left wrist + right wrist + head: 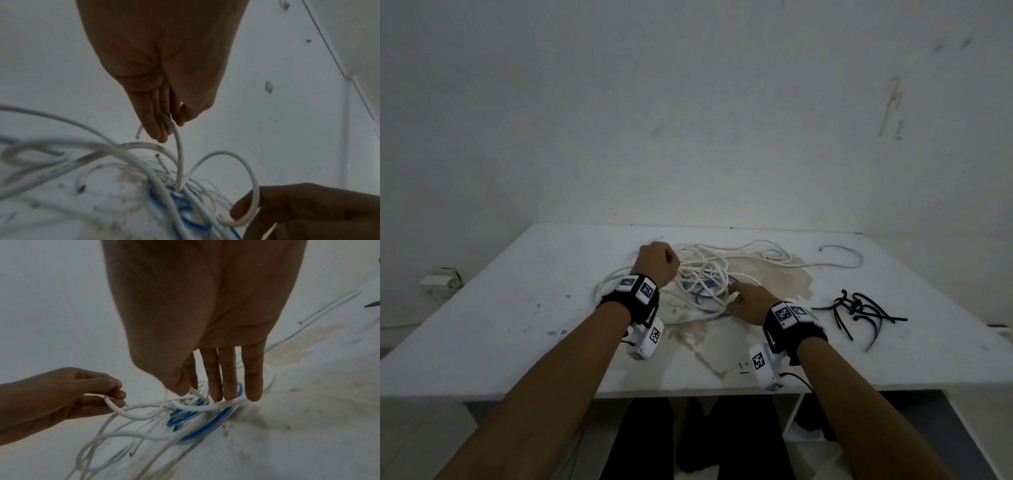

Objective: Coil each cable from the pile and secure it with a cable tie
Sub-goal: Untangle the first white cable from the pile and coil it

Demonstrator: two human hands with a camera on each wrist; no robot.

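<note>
I have both hands at the cable pile (pixel 709 277), which lies in a tangle at the middle of the worktop (pixel 524 308), over a brownish stain (pixel 784 277). My left hand (pixel 658 262) is at the far-left edge of the pile, fingers curled and thumb pinching one white cable (pixel 178 155) near its free end; the cable runs down from the grip into the tangle. I judge this grip is there to draw a single strand clear. My right hand (pixel 748 303) is at the near-right edge of the pile. Its fingers (pixel 228 379) are extended and press down on the white loops and the blue cable (pixel 207 423), while thumb and forefinger appear to pinch a white strand. This pressing probably anchors the pile against the pull. Coiling has not yet begun. The black cable ties (pixel 863 311) lie loose, well right of the pile, untouched.
</note>
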